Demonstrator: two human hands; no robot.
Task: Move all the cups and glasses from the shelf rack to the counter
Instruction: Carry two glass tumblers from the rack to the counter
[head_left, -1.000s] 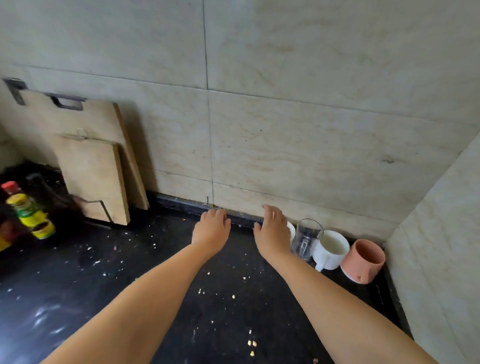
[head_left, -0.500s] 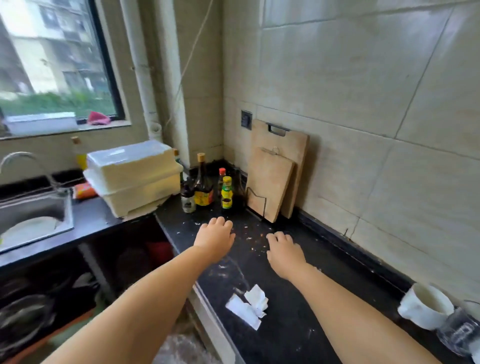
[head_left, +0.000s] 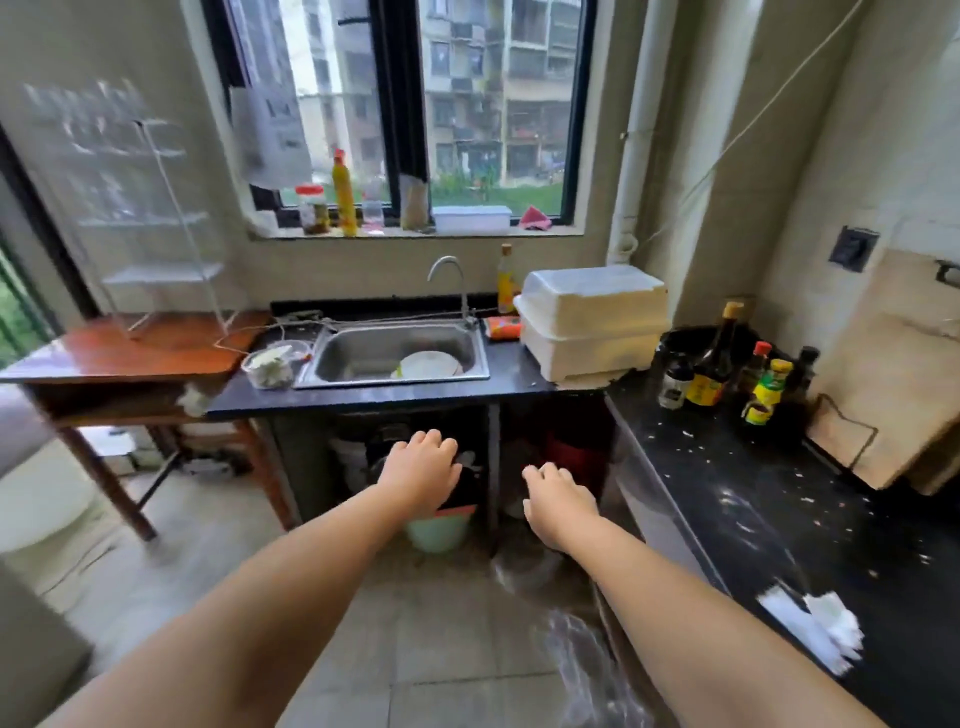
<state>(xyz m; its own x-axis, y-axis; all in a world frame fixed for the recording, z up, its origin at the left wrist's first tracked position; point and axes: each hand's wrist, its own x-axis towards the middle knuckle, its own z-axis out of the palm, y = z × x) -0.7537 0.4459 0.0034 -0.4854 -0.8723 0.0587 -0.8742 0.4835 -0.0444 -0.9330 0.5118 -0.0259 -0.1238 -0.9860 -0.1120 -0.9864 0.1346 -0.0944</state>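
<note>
A white wire shelf rack (head_left: 156, 228) stands on a brown wooden table (head_left: 130, 351) at the far left, blurred; I cannot tell what its tiers hold. The black counter (head_left: 753, 519) runs along the right side. No cups or glasses show in this view. My left hand (head_left: 423, 467) and my right hand (head_left: 558, 504) are both stretched out in front of me over the floor, palms down, fingers loosely apart, holding nothing. Both hands are far from the rack and left of the counter's edge.
A steel sink (head_left: 400, 353) with a plate lies under the window. A white foam box (head_left: 592, 322) and sauce bottles (head_left: 727, 364) stand at the counter corner. Cutting boards (head_left: 893, 374) lean on the right wall. Crumpled white paper (head_left: 815, 623) lies on the counter.
The view has swung left, from the counter corner with the cups to the sink and the rack. Both hands stayed empty and stretched out in front.
</note>
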